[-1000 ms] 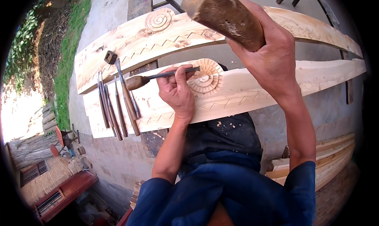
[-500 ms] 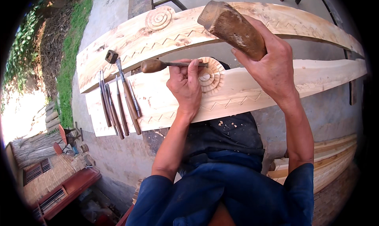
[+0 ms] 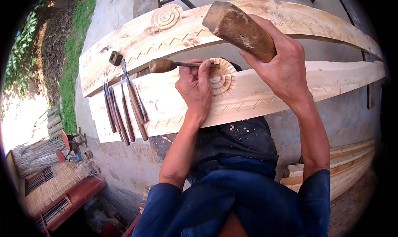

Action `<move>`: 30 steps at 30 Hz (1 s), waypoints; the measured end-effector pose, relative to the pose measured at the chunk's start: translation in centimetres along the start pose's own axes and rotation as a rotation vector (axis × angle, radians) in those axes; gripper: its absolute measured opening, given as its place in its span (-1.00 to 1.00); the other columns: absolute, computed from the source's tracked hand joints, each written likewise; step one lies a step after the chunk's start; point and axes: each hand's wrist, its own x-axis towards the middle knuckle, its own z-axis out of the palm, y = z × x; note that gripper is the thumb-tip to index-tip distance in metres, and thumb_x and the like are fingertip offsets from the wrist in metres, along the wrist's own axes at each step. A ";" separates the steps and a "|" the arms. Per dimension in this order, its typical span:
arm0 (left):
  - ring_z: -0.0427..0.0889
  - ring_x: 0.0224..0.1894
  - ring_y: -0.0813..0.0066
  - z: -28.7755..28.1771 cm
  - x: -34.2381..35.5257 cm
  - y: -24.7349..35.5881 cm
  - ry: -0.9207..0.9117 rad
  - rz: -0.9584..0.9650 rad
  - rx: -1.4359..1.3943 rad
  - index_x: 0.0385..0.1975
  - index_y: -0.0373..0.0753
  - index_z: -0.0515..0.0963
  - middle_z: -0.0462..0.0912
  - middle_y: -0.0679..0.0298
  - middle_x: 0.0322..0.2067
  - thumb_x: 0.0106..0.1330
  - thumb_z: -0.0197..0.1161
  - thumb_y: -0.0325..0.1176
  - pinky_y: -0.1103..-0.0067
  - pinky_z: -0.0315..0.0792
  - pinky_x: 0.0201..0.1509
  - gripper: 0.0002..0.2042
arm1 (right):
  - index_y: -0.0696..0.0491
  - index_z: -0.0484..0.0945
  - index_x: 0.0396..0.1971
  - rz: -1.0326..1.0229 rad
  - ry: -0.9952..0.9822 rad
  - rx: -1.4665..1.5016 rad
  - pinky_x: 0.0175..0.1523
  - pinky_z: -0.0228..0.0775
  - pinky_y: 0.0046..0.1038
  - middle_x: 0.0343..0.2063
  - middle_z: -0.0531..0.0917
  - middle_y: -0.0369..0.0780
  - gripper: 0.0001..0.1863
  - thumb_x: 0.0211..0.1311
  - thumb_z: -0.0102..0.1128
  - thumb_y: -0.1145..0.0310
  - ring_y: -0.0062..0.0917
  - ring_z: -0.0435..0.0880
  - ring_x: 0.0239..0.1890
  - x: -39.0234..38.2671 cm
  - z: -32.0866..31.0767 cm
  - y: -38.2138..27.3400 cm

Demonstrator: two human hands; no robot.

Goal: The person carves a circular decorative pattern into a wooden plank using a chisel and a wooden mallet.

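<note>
Wooden-handled chisel (image 3: 182, 64) lies pinched in the left hand (image 3: 195, 88), its tip at nine o'clock of the carved rosette (image 3: 222, 76) on the near plank (image 3: 331, 77), steadied for striking. Right hand (image 3: 286, 71) clenches the raised mallet (image 3: 238, 30). Spare chisels (image 3: 124, 108) wait leftward.

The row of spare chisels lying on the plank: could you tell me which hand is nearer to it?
Left. The left hand holds a chisel just right of the spare chisels; the right hand grips the mallet farther right.
</note>
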 end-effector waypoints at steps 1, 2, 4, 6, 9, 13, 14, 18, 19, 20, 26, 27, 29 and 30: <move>0.84 -0.21 0.52 -0.1 0.0 0.1 0.001 0.002 0.018 -0.02 -0.39 0.50 0.85 0.10 -0.20 0.65 0.24 -0.48 0.59 0.75 -0.07 -0.89 | -0.08 0.69 0.21 -0.005 -0.001 -0.007 -0.07 0.71 -0.28 -0.18 0.87 -0.13 -0.37 0.09 0.69 0.34 -0.19 0.89 -0.15 0.0 0.0 0.0; 0.84 -0.22 0.53 0.0 0.0 0.1 -0.001 0.003 0.034 -0.02 -0.39 0.50 0.86 0.10 -0.21 0.65 0.24 -0.48 0.59 0.75 -0.08 -0.89 | -0.08 0.69 0.21 -0.004 -0.002 -0.008 -0.07 0.71 -0.28 -0.18 0.87 -0.13 -0.37 0.09 0.69 0.34 -0.19 0.89 -0.15 0.0 0.0 0.0; 0.84 -0.23 0.53 0.1 0.0 0.0 0.002 0.007 0.035 -0.02 -0.39 0.51 0.86 0.11 -0.22 0.65 0.25 -0.47 0.60 0.74 -0.09 -0.88 | -0.08 0.69 0.21 -0.020 0.000 -0.012 -0.07 0.70 -0.28 -0.18 0.86 -0.12 -0.37 0.08 0.70 0.32 -0.17 0.88 -0.15 0.1 0.1 0.1; 0.83 -0.24 0.54 0.1 0.0 -0.1 0.007 0.012 0.040 -0.03 -0.39 0.52 0.86 0.12 -0.24 0.65 0.26 -0.47 0.61 0.73 -0.10 -0.88 | -0.09 0.69 0.22 -0.019 -0.007 -0.016 -0.07 0.70 -0.28 -0.17 0.86 -0.12 -0.37 0.08 0.70 0.32 -0.17 0.88 -0.14 0.1 0.1 0.1; 0.83 -0.26 0.56 0.1 0.1 0.0 -0.008 0.057 0.084 -0.03 -0.38 0.54 0.86 0.14 -0.26 0.64 0.28 -0.46 0.64 0.69 -0.13 -0.88 | -0.09 0.69 0.21 -0.063 0.009 -0.025 -0.07 0.70 -0.28 -0.15 0.86 -0.12 -0.35 0.06 0.70 0.31 -0.17 0.87 -0.13 0.4 0.4 0.2; 0.80 -0.37 0.58 0.4 0.2 -0.3 -0.005 0.132 0.152 -0.10 -0.36 0.54 0.83 0.17 -0.38 0.60 0.33 -0.47 0.65 0.61 -0.25 -0.89 | -0.02 0.67 0.29 -0.143 -0.058 -0.102 0.07 0.73 -0.38 -0.05 0.87 -0.14 -0.33 0.11 0.65 0.51 -0.31 0.90 -0.03 1.8 0.1 -1.0; 0.78 -0.45 0.57 0.5 0.3 -0.3 0.025 0.161 0.142 -0.15 -0.35 0.54 0.80 0.17 -0.46 0.56 0.37 -0.49 0.64 0.57 -0.34 -0.88 | -0.02 0.67 0.29 -0.144 -0.057 -0.103 0.07 0.73 -0.38 -0.05 0.87 -0.14 -0.33 0.11 0.65 0.51 -0.31 0.90 -0.03 2.5 0.0 -1.8; 0.79 -0.47 0.52 0.6 -0.3 -0.9 0.031 0.296 0.215 -0.13 -0.34 0.53 0.79 0.16 -0.47 0.57 0.37 -0.49 0.62 0.57 -0.36 -0.88 | 0.01 0.68 0.19 -0.306 0.035 -0.021 -0.10 0.70 -0.35 -0.18 0.83 -0.13 -0.37 0.04 0.66 0.45 -0.26 0.87 -0.18 5.1 -0.5 -3.6; 0.79 -0.47 0.50 0.7 -0.3 -0.9 0.040 0.275 0.183 -0.13 -0.34 0.53 0.78 0.16 -0.47 0.57 0.36 -0.49 0.61 0.57 -0.36 -0.88 | 0.04 0.68 0.16 -0.353 0.068 -0.008 -0.20 0.68 -0.33 -0.26 0.82 -0.12 -0.39 0.04 0.65 0.42 -0.25 0.86 -0.27 5.5 -0.4 -3.5; 0.79 -0.47 0.49 0.7 -0.3 -0.7 0.047 0.252 0.152 -0.12 -0.33 0.53 0.78 0.15 -0.47 0.57 0.36 -0.48 0.60 0.57 -0.36 -0.88 | 0.06 0.68 0.14 -0.397 0.101 0.002 -0.29 0.66 -0.32 -0.34 0.80 -0.11 -0.41 0.04 0.64 0.39 -0.25 0.85 -0.35 5.8 -0.3 -3.4; 0.78 -0.46 0.55 0.7 -0.2 -0.6 0.081 0.206 0.134 -0.11 -0.34 0.54 0.78 0.19 -0.47 0.58 0.35 -0.48 0.62 0.57 -0.35 -0.89 | 0.03 0.68 0.17 -0.416 0.113 0.088 -0.31 0.65 -0.30 -0.38 0.79 -0.10 -0.37 0.00 0.64 0.38 -0.21 0.83 -0.40 5.6 -0.1 -3.6; 0.77 -0.46 0.57 0.7 -0.1 -0.7 0.084 0.180 0.116 -0.11 -0.33 0.55 0.78 0.20 -0.47 0.58 0.35 -0.48 0.63 0.57 -0.34 -0.89 | 0.03 0.68 0.17 -0.397 0.084 0.038 -0.31 0.64 -0.29 -0.39 0.78 -0.10 -0.36 -0.01 0.64 0.39 -0.21 0.82 -0.39 5.4 -0.5 -3.8; 0.76 -0.46 0.58 0.7 -0.1 -0.8 0.080 0.179 0.101 -0.11 -0.33 0.55 0.78 0.21 -0.47 0.59 0.35 -0.48 0.63 0.56 -0.34 -0.90 | 0.02 0.68 0.17 -0.378 0.056 -0.012 -0.30 0.64 -0.29 -0.39 0.78 -0.10 -0.36 -0.02 0.63 0.39 -0.21 0.82 -0.39 5.2 -0.8 -4.0; 0.76 -0.46 0.60 0.7 -0.1 -0.9 0.075 0.179 0.087 -0.10 -0.33 0.56 0.78 0.21 -0.47 0.59 0.35 -0.48 0.64 0.56 -0.34 -0.90 | 0.03 0.68 0.18 -0.369 0.051 -0.020 -0.30 0.63 -0.28 -0.40 0.77 -0.10 -0.35 -0.03 0.63 0.39 -0.20 0.81 -0.38 5.1 -0.8 -3.9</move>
